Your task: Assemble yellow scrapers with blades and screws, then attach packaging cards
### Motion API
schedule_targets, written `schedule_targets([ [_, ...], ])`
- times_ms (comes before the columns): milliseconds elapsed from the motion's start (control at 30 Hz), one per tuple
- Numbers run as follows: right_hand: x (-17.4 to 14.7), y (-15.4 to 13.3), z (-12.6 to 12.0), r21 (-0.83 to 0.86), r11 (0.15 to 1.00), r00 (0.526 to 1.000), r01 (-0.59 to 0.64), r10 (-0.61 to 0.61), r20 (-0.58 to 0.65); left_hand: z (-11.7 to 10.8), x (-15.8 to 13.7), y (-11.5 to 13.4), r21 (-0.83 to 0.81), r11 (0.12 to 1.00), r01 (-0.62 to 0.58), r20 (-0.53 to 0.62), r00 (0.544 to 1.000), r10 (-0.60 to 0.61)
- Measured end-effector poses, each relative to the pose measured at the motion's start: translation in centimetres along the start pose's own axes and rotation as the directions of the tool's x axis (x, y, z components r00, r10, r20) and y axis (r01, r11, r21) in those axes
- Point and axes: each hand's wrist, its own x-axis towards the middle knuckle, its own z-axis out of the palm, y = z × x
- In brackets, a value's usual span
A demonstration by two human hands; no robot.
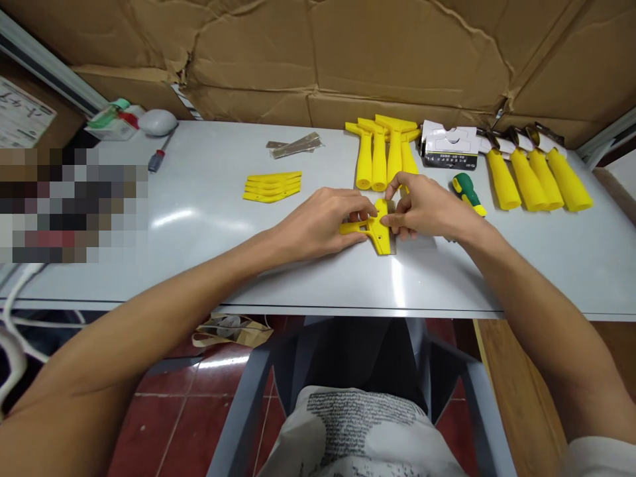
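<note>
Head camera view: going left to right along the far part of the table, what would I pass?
Red-handled screwdriver → stack of flat yellow plates → metal blades → bare yellow scrapers → white box → green-handled screwdriver → yellow scrapers with covered heads.

On the table (199, 199) behind the yellow scraper (373, 228) lie four bare yellow handles (382, 156), four more capped handles (539, 175) right of them, two screwdrivers (467, 192), and, left, perhaps four stacked yellow plates (272, 186).
</note>
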Motion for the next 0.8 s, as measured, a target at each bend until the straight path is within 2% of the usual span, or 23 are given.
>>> schedule_targets([
  [133, -0.5, 0.0, -0.2, -0.378, 0.925, 0.991, 0.042, -0.087, -0.104, -0.2, -0.1, 0.4, 0.025, 1.0, -0.01, 0.026, 1.0, 0.009],
  [200, -0.6, 0.3, -0.2, -0.462, 0.886, 0.979, 0.042, -0.128, -0.156, -0.2, -0.1, 0.5, 0.035, 0.999, -0.005, 0.042, 0.999, 0.004],
  [267, -0.6, 0.4, -0.2, -0.467, 0.883, 0.977, 0.042, -0.133, -0.165, -0.3, -0.2, 0.6, 0.021, 1.0, -0.005, 0.04, 0.999, 0.004],
  [367, -0.8, 0.1, -0.2, -0.377, 0.926, 0.986, 0.032, -0.09, -0.138, -0.1, -0.2, 0.4, -0.012, 1.0, -0.011, 0.01, 1.0, 0.012],
  [567, -1.0, -0.4, -0.1, -0.031, 0.999, 0.995, 0.019, -0.022, -0.092, 0.6, -0.3, 0.0, -0.01, 1.0, -0.014, -0.075, 0.997, 0.013],
  [700, -0.2, 0.1, -0.1, 0.242, 0.969, 0.998, 0.037, -0.022, -0.064, 0.9, -0.5, 0.2, -0.001, 1.0, -0.001, -0.146, 0.989, 0.0],
  [800, 0.2, 0.2, -0.2, 0.321, 0.937, 0.988, 0.136, -0.102, -0.12, 0.6, -0.3, 0.7, -0.058, 0.997, 0.047, -0.222, 0.973, -0.059],
])
